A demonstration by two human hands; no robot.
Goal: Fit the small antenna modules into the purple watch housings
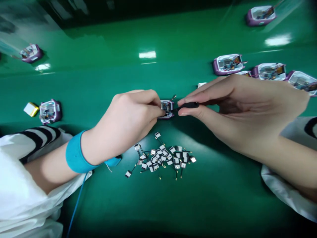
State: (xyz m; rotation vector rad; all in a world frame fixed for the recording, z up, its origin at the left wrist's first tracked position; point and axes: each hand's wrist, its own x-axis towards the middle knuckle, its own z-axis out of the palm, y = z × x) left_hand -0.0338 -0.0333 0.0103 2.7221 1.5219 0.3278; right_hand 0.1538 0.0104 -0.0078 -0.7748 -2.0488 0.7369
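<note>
A small purple-and-white casing point(167, 109) with a circuit board inside lies in front of me, its left part hidden by my fingers. My left hand point(135, 115) is closed, its fingertips pinched at the casing's left side. Between thumb and fingers of my right hand point(237, 109) is a slim black pointed tool point(189, 105), its thin end at the casing's right edge. A short metal-tipped piece point(174, 98) sticks up at the casing's upper right corner. Below lies a loose pile of small square modules point(160, 157) with short black leads.
Several similar open casings point(229, 64) stand at the upper right, another casing point(51, 111) at the left beside a silver-and-yellow battery point(31, 109). More sit farther back on the green table point(111, 205). A blue wrist strap point(78, 153) with a cord point(78, 205) trails from my left wrist.
</note>
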